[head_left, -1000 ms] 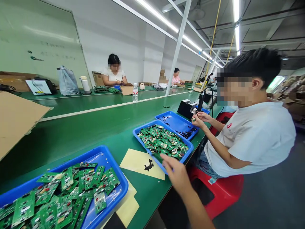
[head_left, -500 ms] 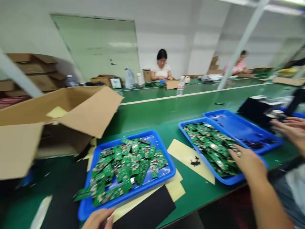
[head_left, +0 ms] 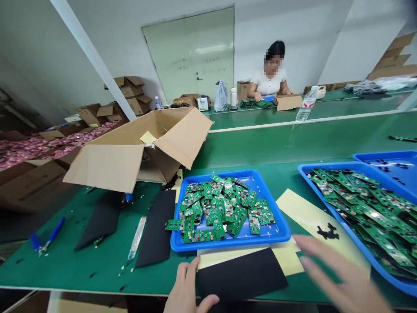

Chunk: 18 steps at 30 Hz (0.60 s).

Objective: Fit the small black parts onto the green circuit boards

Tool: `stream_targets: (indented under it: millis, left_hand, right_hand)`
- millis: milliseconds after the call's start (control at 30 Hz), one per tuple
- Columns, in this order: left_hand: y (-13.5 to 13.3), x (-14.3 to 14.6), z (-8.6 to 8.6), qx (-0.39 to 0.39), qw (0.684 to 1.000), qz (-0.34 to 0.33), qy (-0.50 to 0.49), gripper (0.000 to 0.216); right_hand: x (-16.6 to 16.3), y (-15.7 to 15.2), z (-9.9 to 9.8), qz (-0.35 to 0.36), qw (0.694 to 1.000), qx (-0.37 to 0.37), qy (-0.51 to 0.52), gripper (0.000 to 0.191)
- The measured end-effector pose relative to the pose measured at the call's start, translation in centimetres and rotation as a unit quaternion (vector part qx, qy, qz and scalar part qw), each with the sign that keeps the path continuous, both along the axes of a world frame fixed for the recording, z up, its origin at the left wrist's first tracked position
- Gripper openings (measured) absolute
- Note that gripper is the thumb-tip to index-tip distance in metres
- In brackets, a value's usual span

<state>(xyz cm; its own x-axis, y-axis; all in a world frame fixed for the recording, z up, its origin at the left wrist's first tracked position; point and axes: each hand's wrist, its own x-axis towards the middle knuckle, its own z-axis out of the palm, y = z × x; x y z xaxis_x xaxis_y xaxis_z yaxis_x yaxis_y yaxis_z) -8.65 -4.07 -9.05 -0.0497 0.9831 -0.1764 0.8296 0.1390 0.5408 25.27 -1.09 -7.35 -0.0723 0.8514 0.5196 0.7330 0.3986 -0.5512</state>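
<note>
My left hand [head_left: 186, 288] rests at the left end of a black rectangular sheet [head_left: 241, 276], thumb and fingers apart, fingertips near a yellow paper [head_left: 224, 256]. Blurred by motion, my right hand [head_left: 342, 274] reaches in over the paper on the right, its fingers apart and nothing seen in them. Between and beyond the hands stands a blue tray [head_left: 285, 232] with a loose heap of small green circuit boards [head_left: 216, 213]. At the right, another blue tray [head_left: 325, 213] is filled with similar circuit boards [head_left: 374, 213].
Small black parts [head_left: 328, 231] lie on a yellow sheet [head_left: 293, 204]. An open cardboard box [head_left: 107, 167] stands back left. Blue-handled cutters [head_left: 48, 237] and a black pad [head_left: 158, 230] lie at left. A person [head_left: 269, 82] sits across the bench, beyond a bottle [head_left: 306, 104].
The view has swung left. My right hand has left the circuit boards in the right tray and come left. My left hand's fingers have spread by the black sheet.
</note>
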Motion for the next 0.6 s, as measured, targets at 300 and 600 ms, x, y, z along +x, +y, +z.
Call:
stream_targets:
  millis: [300, 600]
  left_hand:
    - [-0.4, 1.8, -1.0, 0.056, 0.939, 0.145, -0.305, 0.054]
    - [-0.4, 2.4, -0.8, 0.074, 0.907, 0.17, -0.378, 0.051]
  right_hand:
    - [-14.1, 0.0, -2.0, 0.233, 0.972, 0.044, -0.007, 0.024]
    - [-17.5, 0.7, -1.9, 0.214, 0.977, -0.006, 0.012, 0.028]
